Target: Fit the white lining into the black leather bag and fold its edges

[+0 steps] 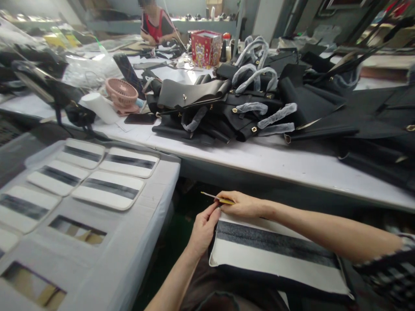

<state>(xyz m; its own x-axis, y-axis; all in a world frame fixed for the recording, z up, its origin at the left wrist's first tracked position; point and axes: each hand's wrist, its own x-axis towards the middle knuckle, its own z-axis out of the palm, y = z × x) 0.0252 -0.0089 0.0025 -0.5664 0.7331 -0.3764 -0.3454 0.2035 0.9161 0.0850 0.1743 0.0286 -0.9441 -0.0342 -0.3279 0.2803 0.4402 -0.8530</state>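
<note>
Across my lap lies a white panel (275,261) with a wide dark stripe and black material along its edges. My left hand (203,229) is closed at the panel's upper left corner, thumb and fingers pinching its edge. Close against it, my right hand (238,204) is closed around a thin yellow-handled tool (226,201). The tool's slender pale shaft points left, past my left fingertips. Its exact kind cannot be made out. My right forearm covers part of the panel's far edge.
On the left, several similar striped panels (106,188) lie on a grey board (94,268) with cut-out openings. Black bags (223,101) with wrapped handles crowd the white table (201,151) ahead, near a pink fan (122,95) and a phone (140,119). A person (157,26) sits beyond.
</note>
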